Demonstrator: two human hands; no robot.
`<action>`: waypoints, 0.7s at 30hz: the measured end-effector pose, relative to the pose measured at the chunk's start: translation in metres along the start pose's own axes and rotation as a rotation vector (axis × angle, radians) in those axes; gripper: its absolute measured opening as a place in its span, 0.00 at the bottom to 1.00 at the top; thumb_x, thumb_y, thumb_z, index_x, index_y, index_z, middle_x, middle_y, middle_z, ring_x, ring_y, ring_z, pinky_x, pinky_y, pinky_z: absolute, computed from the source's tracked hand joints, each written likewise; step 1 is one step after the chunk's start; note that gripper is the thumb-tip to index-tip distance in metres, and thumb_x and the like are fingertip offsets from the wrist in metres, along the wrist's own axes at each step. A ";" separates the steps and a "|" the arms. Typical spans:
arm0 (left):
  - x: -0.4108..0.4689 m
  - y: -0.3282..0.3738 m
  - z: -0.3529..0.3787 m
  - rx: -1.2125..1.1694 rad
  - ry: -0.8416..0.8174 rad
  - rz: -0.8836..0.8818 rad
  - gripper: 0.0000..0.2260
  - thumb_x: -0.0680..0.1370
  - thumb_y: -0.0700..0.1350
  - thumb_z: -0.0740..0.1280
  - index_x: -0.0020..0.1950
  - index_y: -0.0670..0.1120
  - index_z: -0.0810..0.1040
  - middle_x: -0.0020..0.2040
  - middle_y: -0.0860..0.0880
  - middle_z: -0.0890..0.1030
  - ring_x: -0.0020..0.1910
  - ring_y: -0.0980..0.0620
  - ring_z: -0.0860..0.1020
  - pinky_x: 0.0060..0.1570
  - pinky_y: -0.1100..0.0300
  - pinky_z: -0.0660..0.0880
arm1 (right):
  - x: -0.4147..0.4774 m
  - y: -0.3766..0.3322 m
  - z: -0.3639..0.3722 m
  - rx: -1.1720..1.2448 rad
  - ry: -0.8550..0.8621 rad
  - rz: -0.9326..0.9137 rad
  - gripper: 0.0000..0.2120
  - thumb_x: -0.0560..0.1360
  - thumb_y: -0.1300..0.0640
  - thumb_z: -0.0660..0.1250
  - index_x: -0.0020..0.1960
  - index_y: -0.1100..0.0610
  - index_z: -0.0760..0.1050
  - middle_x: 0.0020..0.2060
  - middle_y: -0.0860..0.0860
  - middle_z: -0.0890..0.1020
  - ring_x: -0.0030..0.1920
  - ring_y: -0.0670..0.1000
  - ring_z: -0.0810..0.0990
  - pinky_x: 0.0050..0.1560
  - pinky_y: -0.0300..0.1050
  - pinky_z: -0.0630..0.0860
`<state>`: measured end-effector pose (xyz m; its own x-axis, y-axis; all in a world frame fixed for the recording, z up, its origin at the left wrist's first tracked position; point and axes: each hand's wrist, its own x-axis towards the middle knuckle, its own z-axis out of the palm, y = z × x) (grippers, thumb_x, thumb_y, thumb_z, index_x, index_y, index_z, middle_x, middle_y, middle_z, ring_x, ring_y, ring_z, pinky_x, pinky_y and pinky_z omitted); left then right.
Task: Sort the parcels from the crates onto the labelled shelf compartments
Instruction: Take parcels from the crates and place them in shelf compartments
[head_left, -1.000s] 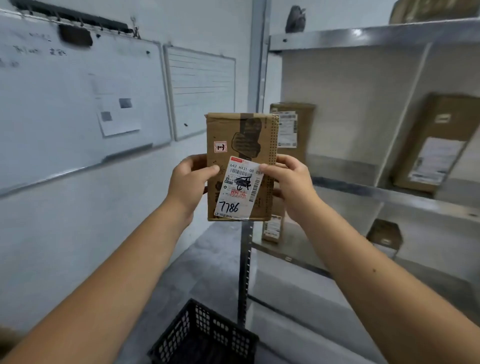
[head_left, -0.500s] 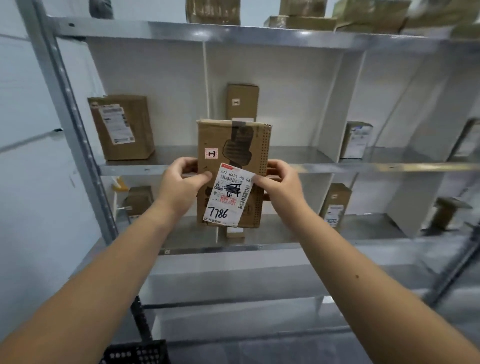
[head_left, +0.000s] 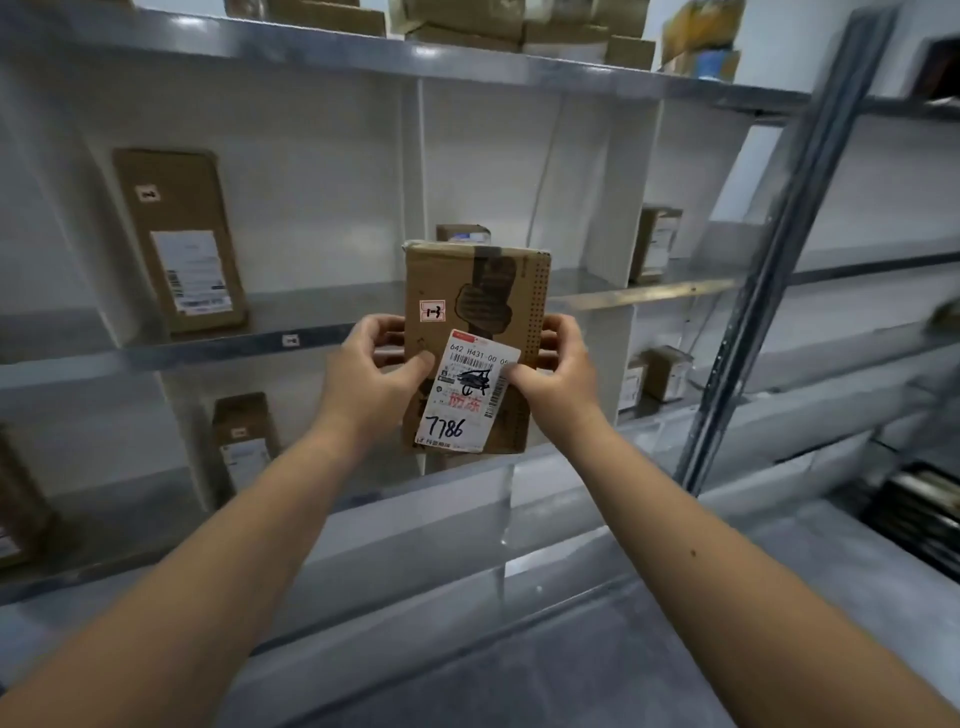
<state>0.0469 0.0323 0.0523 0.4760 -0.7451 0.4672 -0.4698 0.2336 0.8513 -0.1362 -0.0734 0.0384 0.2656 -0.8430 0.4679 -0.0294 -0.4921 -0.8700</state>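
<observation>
Parcel (head_left: 475, 345) labelled "7786" and "642 H431", gripped by left hand (head_left: 374, 371) and right hand (head_left: 558, 371) fingers.

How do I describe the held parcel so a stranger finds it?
Find the grey metal shelving with white dividers. Before its middle shelf, the left hand and right hand hold a brown cardboard parcel upright. It alone is off the shelves; its white label reads 7786.

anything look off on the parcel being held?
Yes. The parcel has a dark torn patch near the top of its front, where the surface layer looks peeled away. Its label sits tilted, not square to the edges, and part of it is scribbled over in black.
</observation>
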 end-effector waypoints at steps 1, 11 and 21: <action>0.003 0.002 0.016 0.009 -0.024 0.007 0.14 0.78 0.45 0.75 0.60 0.53 0.76 0.54 0.58 0.82 0.56 0.55 0.82 0.50 0.56 0.83 | 0.003 0.005 -0.015 -0.004 0.013 0.014 0.19 0.73 0.58 0.76 0.58 0.46 0.73 0.51 0.44 0.83 0.51 0.46 0.83 0.52 0.53 0.85; 0.060 0.004 0.133 -0.039 -0.153 0.024 0.14 0.75 0.45 0.77 0.57 0.56 0.77 0.55 0.56 0.84 0.56 0.55 0.83 0.53 0.47 0.84 | 0.056 0.051 -0.106 -0.036 0.141 0.104 0.24 0.70 0.51 0.76 0.63 0.48 0.74 0.56 0.46 0.83 0.58 0.51 0.81 0.58 0.58 0.83; 0.169 -0.019 0.207 -0.119 -0.108 0.066 0.16 0.76 0.46 0.76 0.61 0.53 0.77 0.57 0.56 0.83 0.58 0.56 0.81 0.55 0.48 0.84 | 0.177 0.096 -0.120 -0.019 0.184 0.072 0.20 0.71 0.57 0.72 0.63 0.52 0.78 0.53 0.47 0.86 0.55 0.50 0.85 0.54 0.53 0.85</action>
<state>-0.0171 -0.2276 0.0659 0.3611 -0.7870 0.5002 -0.4029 0.3521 0.8448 -0.2076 -0.2952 0.0564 0.0815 -0.9009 0.4264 -0.0611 -0.4315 -0.9000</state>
